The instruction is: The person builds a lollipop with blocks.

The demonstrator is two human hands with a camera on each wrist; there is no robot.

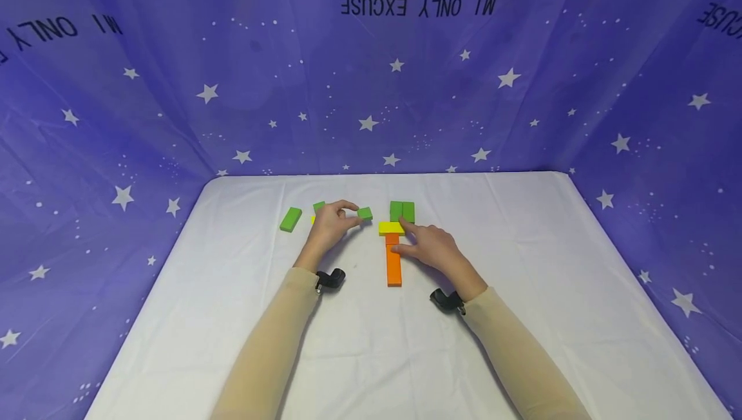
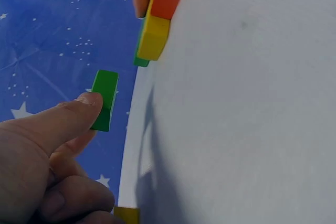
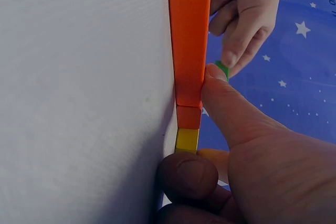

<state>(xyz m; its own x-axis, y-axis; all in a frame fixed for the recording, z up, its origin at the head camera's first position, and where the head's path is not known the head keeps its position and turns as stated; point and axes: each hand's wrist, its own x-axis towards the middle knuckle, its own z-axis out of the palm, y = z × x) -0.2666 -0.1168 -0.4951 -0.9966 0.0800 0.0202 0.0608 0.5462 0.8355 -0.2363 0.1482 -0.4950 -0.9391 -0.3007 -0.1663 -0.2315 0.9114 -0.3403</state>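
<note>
Between thumb and fingertips my left hand (image 1: pixel 329 227) pinches a small green block (image 1: pixel 364 214), held above the table in the left wrist view. To its right is an arrangement of blocks: a long orange block (image 1: pixel 394 270), a small orange block (image 1: pixel 392 238), a yellow block (image 1: pixel 390 228) across it, and two green blocks (image 1: pixel 402 211) side by side at the far end. My right hand (image 1: pixel 435 247) lies along the right side of this arrangement. Its thumb touches the long orange block, and its index finger reaches the yellow and green blocks.
A green block (image 1: pixel 291 219) lies on the white-covered table (image 1: pixel 348 349) at the left. Another green block (image 1: pixel 319 205) and a yellow block (image 2: pixel 127 214) are partly hidden by my left hand. A purple star-printed curtain (image 1: pixel 324 143) stands behind and at both sides.
</note>
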